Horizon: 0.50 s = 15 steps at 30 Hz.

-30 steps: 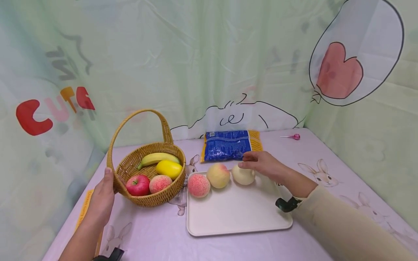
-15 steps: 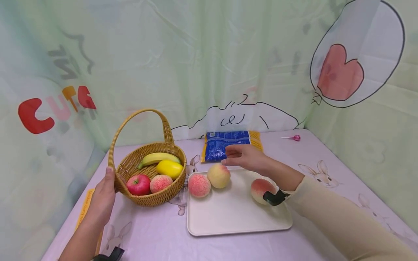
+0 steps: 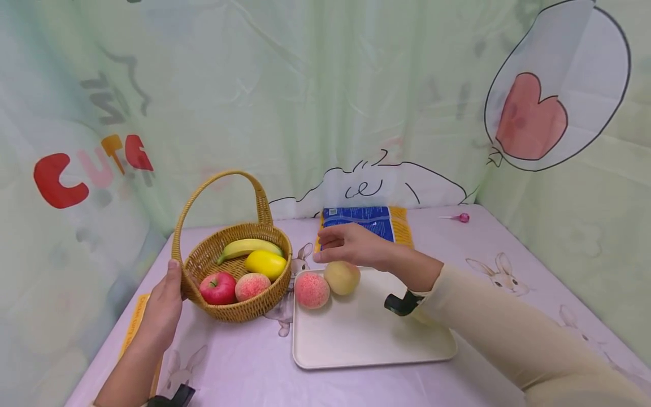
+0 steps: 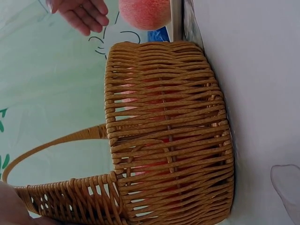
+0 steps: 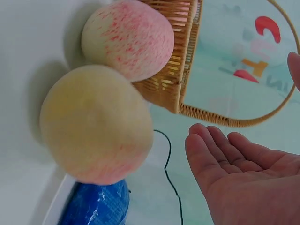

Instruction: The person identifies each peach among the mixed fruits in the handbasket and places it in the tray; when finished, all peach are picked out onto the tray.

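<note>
My left hand grips the wicker basket where its handle meets the left rim, thumb in front. In the basket lie a banana, a yellow lemon-like fruit, a red apple and a pink-speckled peach. My right hand hovers over the back edge of the white tray, its fingers relaxed and holding nothing. Below it, a pale yellow peach touches a speckled pink peach on the tray. In the right wrist view the right palm lies apart from both peaches.
Behind the tray lies a blue and yellow bag. A pink lollipop lies at the back right. A yellow packet lies partly hidden behind the left forearm. Curtains rise along the back and sides.
My right hand has moved left from a pale peach to above the other two. That peach rolled right and forward on the tray; the sleeve now hides it. My left hand stays put.
</note>
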Available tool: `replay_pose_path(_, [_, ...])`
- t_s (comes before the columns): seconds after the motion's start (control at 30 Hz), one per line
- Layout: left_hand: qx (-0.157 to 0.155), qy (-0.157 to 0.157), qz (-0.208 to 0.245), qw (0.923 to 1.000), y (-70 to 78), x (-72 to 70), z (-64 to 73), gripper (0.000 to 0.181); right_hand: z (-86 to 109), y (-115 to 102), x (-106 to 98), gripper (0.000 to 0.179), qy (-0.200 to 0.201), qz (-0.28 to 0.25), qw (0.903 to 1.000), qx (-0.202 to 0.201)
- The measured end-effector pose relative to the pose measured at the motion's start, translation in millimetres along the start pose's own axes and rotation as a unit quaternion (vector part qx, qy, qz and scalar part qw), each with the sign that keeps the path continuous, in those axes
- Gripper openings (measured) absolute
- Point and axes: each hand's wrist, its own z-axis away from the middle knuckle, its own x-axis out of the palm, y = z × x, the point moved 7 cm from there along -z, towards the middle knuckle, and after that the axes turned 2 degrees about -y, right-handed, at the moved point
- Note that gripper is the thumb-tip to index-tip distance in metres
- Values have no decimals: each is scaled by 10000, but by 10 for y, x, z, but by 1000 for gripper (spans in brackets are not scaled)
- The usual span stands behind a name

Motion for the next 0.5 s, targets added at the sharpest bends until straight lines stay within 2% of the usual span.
replay_pose_path(0.17, [-29, -3, 33, 10000, -2, 12, 2, 91, -84, -120, 103, 72, -238, 45, 9996, -175])
replay_pose_path(0.5, [-104, 33, -69, 9999, 11, 8, 14, 92, -293, -283, 255, 66, -410, 265, 9986, -179])
